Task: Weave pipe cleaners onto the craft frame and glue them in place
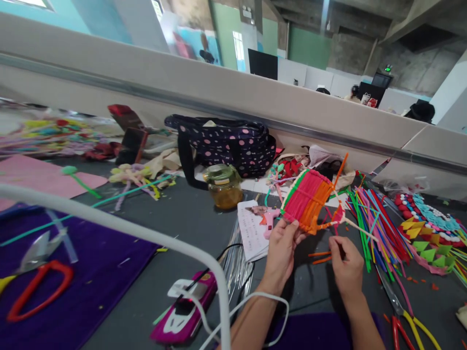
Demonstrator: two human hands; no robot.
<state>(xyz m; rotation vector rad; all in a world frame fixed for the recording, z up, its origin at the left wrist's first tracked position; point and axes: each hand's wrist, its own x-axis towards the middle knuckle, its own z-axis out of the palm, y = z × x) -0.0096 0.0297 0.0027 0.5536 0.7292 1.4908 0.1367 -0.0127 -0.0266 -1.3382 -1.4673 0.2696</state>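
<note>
My left hand [282, 245] holds up a small woven square [307, 200] of pink, orange and green pipe cleaners on thin sticks, gripping its lower left edge. My right hand [346, 265] pinches a pink pipe cleaner strand [337, 216] that runs up to the weave's lower right corner. An orange strand sticks out at the weave's top right. Both hands hover above the dark grey table [189, 221].
A bundle of coloured pipe cleaners [375, 218] lies right of my hands, with yellow-handled pliers [412, 323] below it. A pink glue gun [269, 219] on a paper sheet, a jar [224, 185], a polka-dot bag [233, 143], and a pink train-shaped device [186, 306] with cables lie left. A grey partition runs behind.
</note>
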